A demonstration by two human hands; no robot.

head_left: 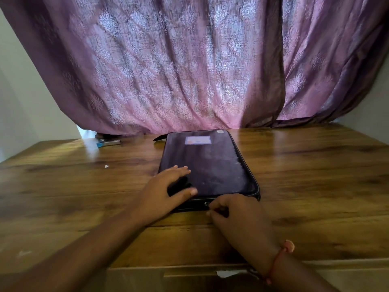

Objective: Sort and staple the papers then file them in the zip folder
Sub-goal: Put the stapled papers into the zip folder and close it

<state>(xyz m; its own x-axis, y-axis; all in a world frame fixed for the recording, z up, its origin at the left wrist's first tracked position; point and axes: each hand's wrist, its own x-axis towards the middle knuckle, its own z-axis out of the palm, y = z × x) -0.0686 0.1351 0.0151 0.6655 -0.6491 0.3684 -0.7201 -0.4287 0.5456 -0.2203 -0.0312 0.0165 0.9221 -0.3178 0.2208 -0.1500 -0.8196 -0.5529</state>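
Item, upper left of frame: a stapler (108, 142), blue-tipped, lies on the wooden table (315, 165) near the curtain hem, well apart from my hands. A small white scrap (106, 166) lies on the boards below it.

Item, lower left to centre: my left hand (166, 186) lies flat on the near left corner of the folder, fingers straight and spread, thumb stretched along the cover. It presses and grips nothing.

Item, centre: the zip folder (210, 163), dark, with a pale label near its far end, lies flat on the table and runs away from me. No loose papers show; I judge they are inside, though I cannot see that.

Item, centre right, at the folder's near edge: my right hand (235, 213), fingers curled, fingertips pinching at what looks like the zipper pull (206, 204). The pull is small and partly hidden.

Item, top of frame: a purple curtain (189, 60).

Handling note: I judge the step to be working the zip. I would keep the left palm bearing down so the folder does not slide, draw the pull along the track's own line, and slow at the corner so no paper edge catches.
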